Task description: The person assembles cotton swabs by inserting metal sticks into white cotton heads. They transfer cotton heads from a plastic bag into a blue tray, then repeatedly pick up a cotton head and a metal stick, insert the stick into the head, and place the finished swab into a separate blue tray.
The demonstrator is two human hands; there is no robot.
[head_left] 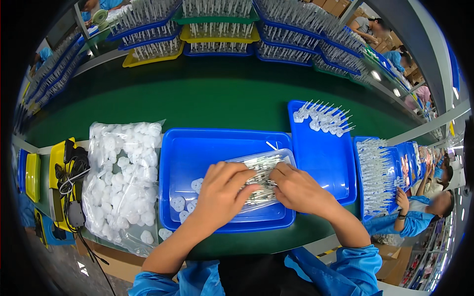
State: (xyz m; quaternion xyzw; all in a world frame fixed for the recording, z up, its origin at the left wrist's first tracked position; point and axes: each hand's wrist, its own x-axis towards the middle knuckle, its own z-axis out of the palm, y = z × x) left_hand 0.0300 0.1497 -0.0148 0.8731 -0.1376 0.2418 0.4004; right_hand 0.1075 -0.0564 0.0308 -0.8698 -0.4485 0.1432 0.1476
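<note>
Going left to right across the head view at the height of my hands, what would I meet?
Yellow tray → black cables → clear bag of white discs → left hand → right hand → densely packed white-stemmed pieces.

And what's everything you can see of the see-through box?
The see-through box looks like clear plastic, rectangular and open-topped. It holds many thin, pale sticks. It sits slantwise over the right part of the blue tray; whether it touches the bottom is hidden. The left hand covers part of its left end; the right hand is at its right side.
</note>
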